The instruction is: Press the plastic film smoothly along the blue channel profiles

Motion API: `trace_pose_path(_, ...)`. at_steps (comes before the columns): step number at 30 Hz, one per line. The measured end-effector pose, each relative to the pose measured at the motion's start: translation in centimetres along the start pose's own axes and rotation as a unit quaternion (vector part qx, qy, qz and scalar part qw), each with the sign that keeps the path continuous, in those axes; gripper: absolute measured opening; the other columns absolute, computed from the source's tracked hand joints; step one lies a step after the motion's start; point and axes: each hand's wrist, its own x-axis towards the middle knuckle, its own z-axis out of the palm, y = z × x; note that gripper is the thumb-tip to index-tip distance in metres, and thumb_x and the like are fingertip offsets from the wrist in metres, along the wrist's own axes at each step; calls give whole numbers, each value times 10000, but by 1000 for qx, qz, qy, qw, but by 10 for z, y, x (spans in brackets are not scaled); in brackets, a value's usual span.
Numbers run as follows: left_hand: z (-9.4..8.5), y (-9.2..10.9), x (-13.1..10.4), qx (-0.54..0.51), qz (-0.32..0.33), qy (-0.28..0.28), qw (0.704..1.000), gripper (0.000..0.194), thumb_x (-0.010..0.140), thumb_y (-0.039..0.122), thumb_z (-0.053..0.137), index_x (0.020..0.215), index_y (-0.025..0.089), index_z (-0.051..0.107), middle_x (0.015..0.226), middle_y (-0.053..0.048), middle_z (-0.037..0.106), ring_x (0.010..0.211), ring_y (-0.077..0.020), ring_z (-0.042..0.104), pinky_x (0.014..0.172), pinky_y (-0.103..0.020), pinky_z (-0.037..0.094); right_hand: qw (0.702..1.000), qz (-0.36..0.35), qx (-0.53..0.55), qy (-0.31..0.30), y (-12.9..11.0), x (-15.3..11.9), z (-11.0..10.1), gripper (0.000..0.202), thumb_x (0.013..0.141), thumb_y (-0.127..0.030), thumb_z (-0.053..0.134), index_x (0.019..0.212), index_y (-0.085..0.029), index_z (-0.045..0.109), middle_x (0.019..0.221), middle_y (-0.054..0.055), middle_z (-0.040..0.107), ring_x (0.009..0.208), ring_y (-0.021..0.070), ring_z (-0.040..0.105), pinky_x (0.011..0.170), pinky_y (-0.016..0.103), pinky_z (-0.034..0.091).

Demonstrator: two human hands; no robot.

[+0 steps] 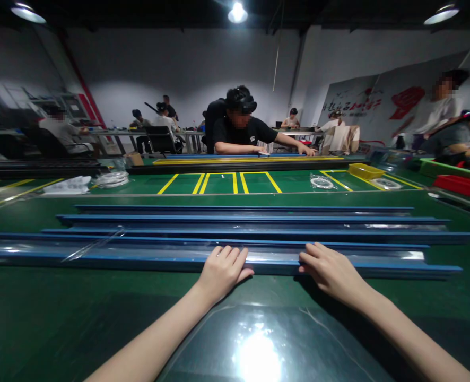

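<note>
Several long blue channel-shaped profiles (147, 261) lie side by side across the green table, with shiny clear film on parts of them. My left hand (224, 269) rests on the nearest blue profile, its fingers over the front wall and its thumb along the near side. To the right, my right hand (330, 268) is bent over the same profile, fingers curled at its front edge; the fingertips are partly hidden. A bare stretch of the profile shows between both hands. A strip of clear film (95, 244) crosses the profiles at left.
Across the table, a co-worker (243, 127) in a black shirt leans over more long profiles (246, 161). Yellow tape outlines, clear coils (111, 179), a yellow tray (365, 171) and a red bin (462, 185) lie beyond mine. A clear sheet (203, 345) reflects light in front of me.
</note>
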Motion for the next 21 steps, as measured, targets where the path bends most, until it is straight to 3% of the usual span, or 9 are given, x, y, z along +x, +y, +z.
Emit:
trace_pose_path(6,-2,-1,0,9,-16,10,1000,387,771,447,472,980,125,518,786,-46,596,723,-178,516,655,-303,340,1000,16,7,-7,19,-12,3,184,823,-267,352,715,-203,486,734,37,480,686,152,429,556,250,316)
trace_pose_path(15,2,1,3,-1,-24,-20,1000,371,761,437,490,979,137,506,807,-41,585,743,-180,513,649,-302,342,992,110,60,-2,62,-38,15,312,790,-452,370,754,-216,570,760,69,534,706,186,509,567,281,410)
trace_pose_path(21,3,3,5,-13,-27,-26,999,332,749,430,511,927,150,511,825,-37,584,750,-183,513,630,-302,341,982,138,97,-82,71,-30,5,303,764,-458,407,820,-220,587,797,60,583,735,193,553,600,293,440)
